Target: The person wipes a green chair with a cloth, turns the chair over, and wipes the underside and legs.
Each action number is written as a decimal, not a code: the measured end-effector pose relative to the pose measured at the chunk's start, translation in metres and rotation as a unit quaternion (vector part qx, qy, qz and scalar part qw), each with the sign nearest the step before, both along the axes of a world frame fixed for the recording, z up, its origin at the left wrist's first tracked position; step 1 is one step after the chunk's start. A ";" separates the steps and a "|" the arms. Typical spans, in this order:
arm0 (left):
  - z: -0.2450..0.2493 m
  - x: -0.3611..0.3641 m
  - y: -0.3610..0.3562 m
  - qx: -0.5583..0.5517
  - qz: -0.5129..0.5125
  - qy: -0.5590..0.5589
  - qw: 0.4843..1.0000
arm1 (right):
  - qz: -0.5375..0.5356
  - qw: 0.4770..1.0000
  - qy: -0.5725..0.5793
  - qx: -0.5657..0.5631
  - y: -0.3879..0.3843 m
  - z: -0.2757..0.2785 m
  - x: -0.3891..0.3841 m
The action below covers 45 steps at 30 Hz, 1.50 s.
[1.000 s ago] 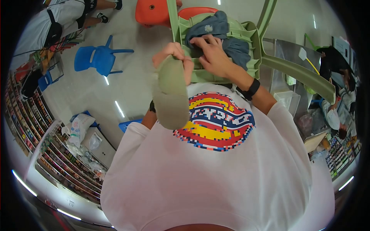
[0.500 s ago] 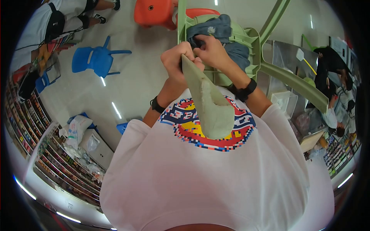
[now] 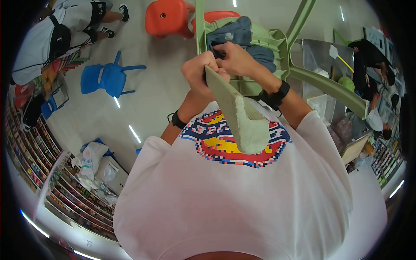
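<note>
A green plastic chair lies overturned in front of me, its legs sticking out. One of its legs points back toward my chest. My left hand is wrapped round the chair near the base of that leg. Beside it, touching, is my right hand, its fingers curled at a small dark thing that I cannot make out. A grey-blue cloth with a white flower mark lies over the chair just beyond my hands.
Red stools stand at the top, a blue chair to the left. A person in white is at the upper left. Other people are at the right, past a clear tub. Shelves line the lower left.
The view has shifted slightly. The chair leg's near end sits a little further right against my shirt. Both hands keep nearly the same grip, my right hand slightly lower.
</note>
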<state>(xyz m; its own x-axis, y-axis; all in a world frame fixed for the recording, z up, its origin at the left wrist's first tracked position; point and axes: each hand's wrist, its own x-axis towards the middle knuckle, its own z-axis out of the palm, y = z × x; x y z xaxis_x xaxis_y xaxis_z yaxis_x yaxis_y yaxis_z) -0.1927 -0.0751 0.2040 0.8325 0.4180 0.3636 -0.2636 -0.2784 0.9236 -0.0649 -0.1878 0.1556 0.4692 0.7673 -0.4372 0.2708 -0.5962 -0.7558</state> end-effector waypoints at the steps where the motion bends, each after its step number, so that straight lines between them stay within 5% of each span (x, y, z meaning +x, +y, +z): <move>1: -0.001 0.000 0.000 -0.001 0.001 -0.001 1.000 | 0.000 1.000 -0.011 -0.017 -0.003 0.003 0.002; 4: -0.006 0.004 -0.001 0.023 0.016 -0.025 0.999 | -0.013 0.990 -0.121 -0.068 -0.014 0.013 0.009; 6: -0.008 0.008 0.000 -0.056 0.078 -0.012 0.995 | -0.036 0.989 -0.143 -0.023 -0.046 -0.016 0.025; 8: -0.010 0.000 0.011 -0.053 0.080 -0.025 0.995 | -0.234 0.967 0.080 0.054 -0.080 -0.030 0.046; 10: -0.007 -0.012 0.020 -0.086 -0.008 0.040 0.995 | -0.513 0.788 0.322 0.109 -0.088 0.029 0.047; 12: -0.013 -0.013 0.023 -0.082 -0.001 0.035 0.996 | -0.459 0.714 0.484 0.213 -0.116 0.073 0.055; 13: -0.015 -0.015 0.025 -0.077 -0.003 0.030 0.997 | -0.457 0.714 0.487 0.210 -0.130 0.076 0.053; 15: -0.015 -0.015 0.026 -0.079 0.000 0.031 0.996 | -0.421 0.670 0.459 0.404 -0.149 0.080 0.049; 16: -0.014 -0.013 0.025 -0.081 0.001 0.031 0.996 | -0.420 0.672 0.459 0.401 -0.138 0.094 0.043; 18: -0.012 -0.009 0.025 -0.087 -0.001 0.027 0.996 | -0.522 0.769 0.098 0.357 -0.114 0.114 0.036; 19: -0.012 -0.009 0.026 -0.089 -0.006 0.025 0.996 | -0.354 0.893 -0.149 0.234 -0.131 0.108 0.043; 20: -0.013 -0.010 0.027 -0.089 -0.004 0.027 0.996 | -0.353 0.894 -0.147 0.234 -0.131 0.110 0.046; 22: -0.014 -0.011 0.028 -0.078 -0.009 0.039 0.996 | -0.159 0.893 -0.400 0.133 -0.107 0.134 0.040; 27: -0.015 -0.006 0.027 -0.077 0.002 0.021 0.997 | -0.064 0.891 -0.441 0.087 -0.102 0.075 0.030; 32: -0.005 -0.008 0.023 -0.049 0.011 0.039 0.998 | 0.008 0.961 -0.273 0.052 -0.109 -0.032 -0.001; 38: -0.003 -0.005 0.012 0.012 0.017 0.024 0.999 | 0.010 0.915 -0.400 0.052 -0.070 -0.019 -0.010; 42: 0.005 -0.004 0.007 0.022 0.043 0.032 0.998 | -0.010 0.944 -0.326 0.044 -0.065 -0.008 -0.004; 45: 0.012 -0.006 0.007 0.004 0.046 0.058 0.997 | 0.017 0.911 -0.385 0.144 -0.076 -0.012 -0.010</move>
<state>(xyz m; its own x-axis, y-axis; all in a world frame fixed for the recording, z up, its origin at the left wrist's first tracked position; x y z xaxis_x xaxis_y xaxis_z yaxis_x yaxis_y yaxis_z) -0.1987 -0.0676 0.2163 0.8274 0.4920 0.2708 -0.1286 -0.3035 0.9441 -0.0750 -0.2639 0.1440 0.5252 0.8181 0.2342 0.8022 -0.3842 -0.4569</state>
